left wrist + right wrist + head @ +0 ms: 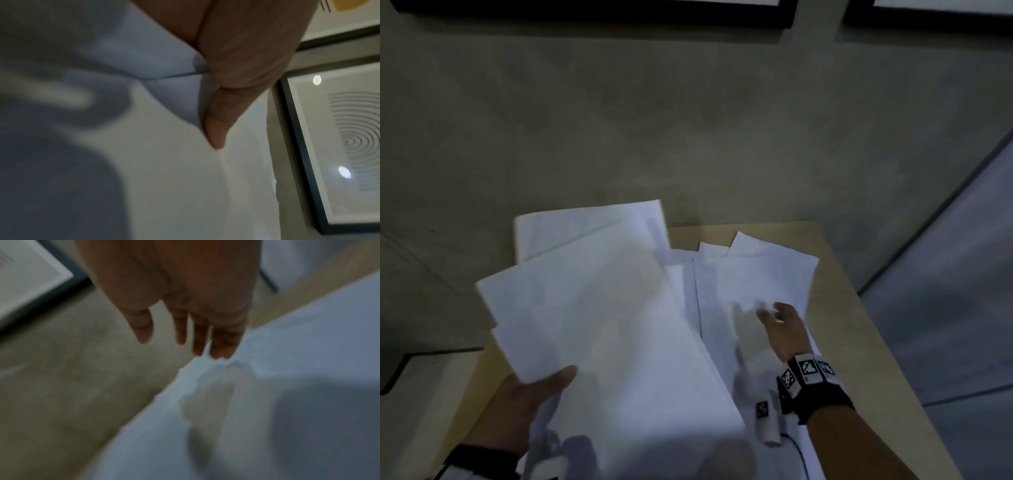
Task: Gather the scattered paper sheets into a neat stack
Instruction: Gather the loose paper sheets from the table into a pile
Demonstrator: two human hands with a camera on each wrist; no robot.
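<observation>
My left hand (pixel 541 387) holds a bundle of white paper sheets (pixel 599 308) lifted above the table, thumb on top at the near left corner. In the left wrist view the thumb (pixel 218 120) presses on the held sheets (pixel 164 178). More white sheets (pixel 756 274) lie overlapping on the wooden table (pixel 835 308) to the right. My right hand (pixel 777 318) reaches over them with fingers straight. In the blurred right wrist view the fingertips (pixel 218 352) hover at the edge of a sheet (pixel 287 369); I cannot tell whether they touch it.
The small table ends close behind the sheets and at the right. Beyond it is a grey concrete wall (pixel 688 120) with framed pictures (pixel 339 146). A lower light surface (pixel 424 411) lies at the left. Both wrists wear black straps; the right one (pixel 811 377) carries markers.
</observation>
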